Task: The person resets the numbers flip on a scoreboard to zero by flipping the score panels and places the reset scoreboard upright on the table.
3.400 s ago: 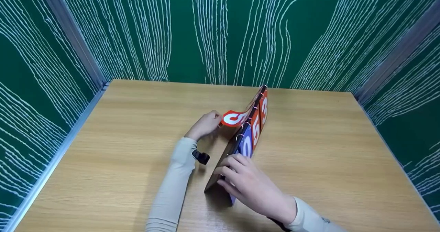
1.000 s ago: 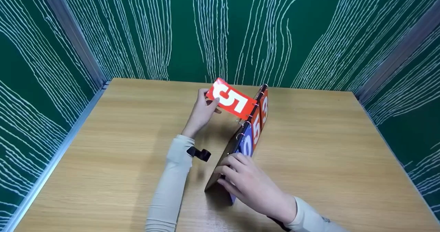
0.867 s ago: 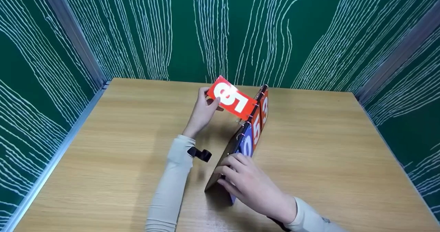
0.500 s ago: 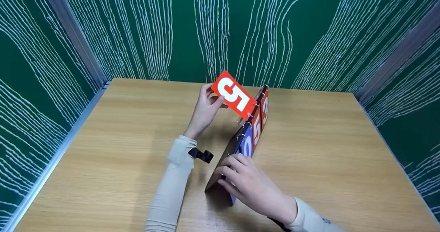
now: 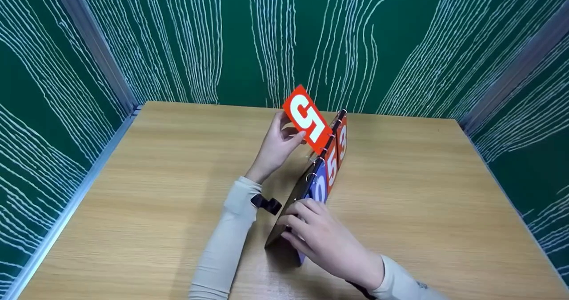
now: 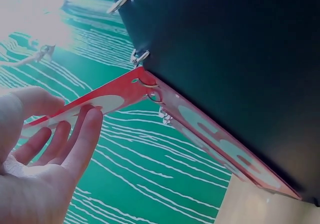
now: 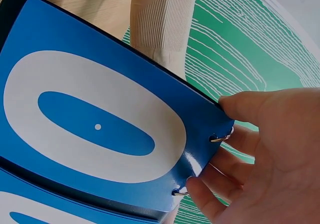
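A tabletop flip scoreboard (image 5: 291, 201) stands tent-like on the table, its number cards hung on metal rings along the top. My left hand (image 5: 274, 148) pinches a raised red card (image 5: 321, 135) with a white 5, thumb on the numbered face and fingers behind. That card slants up and left from its rings. Another red 5 card (image 5: 331, 169) and a red 3 card (image 5: 342, 138) hang on the right side. My right hand (image 5: 333, 244) grips the near end of the top edge, beside a blue 0 card (image 7: 95, 166). In the left wrist view, more red cards (image 6: 235, 151) hang against the black back.
The scoreboard rests on a wooden table (image 5: 422, 193). Green walls (image 5: 400, 69) with white wavy lines surround it at the back and sides. A small black device (image 5: 269, 205) is strapped to the left wrist, close to the scoreboard's back.
My left hand has lifted the red 5 card from low behind the scoreboard and swung it up and then rightward, steeper over the rings. The right hand has kept its grip in place.
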Available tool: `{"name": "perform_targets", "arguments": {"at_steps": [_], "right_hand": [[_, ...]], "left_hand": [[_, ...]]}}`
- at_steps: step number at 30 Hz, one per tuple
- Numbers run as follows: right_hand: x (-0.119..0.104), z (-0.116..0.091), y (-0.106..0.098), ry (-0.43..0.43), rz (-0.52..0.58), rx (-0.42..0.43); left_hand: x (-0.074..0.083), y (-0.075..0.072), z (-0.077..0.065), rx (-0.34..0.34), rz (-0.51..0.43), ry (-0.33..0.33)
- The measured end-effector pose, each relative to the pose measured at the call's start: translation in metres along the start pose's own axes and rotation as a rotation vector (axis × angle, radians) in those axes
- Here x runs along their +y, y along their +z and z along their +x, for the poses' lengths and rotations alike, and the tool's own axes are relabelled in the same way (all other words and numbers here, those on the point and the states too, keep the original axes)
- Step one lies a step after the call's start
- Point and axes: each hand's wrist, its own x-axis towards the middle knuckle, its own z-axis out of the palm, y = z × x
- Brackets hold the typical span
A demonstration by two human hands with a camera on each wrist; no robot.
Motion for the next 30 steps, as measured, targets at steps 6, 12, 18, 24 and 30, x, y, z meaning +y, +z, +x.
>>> {"name": "perform_targets", "arguments": {"at_steps": [6, 12, 18, 24, 30], "right_hand": [[0.0, 0.0, -0.001, 0.013, 0.019, -0.015], [0.0, -0.001, 0.0, 0.013, 0.023, -0.01], [0.0, 0.0, 0.001, 0.01, 0.018, -0.008], [0.001, 0.0, 0.001, -0.008, 0.01, 0.012], [0.001, 0.0, 0.001, -0.023, 0.0, 0.03]], "left_hand": [[-0.002, 0.007, -0.002, -0.071, 0.054, -0.012], [-0.007, 0.014, -0.002, -0.129, 0.14, -0.033], [-0.01, 0.018, -0.003, -0.149, 0.186, -0.065], [-0.011, 0.02, -0.003, -0.187, 0.228, -0.047], [-0.011, 0.022, -0.002, -0.206, 0.275, 0.052]]}}
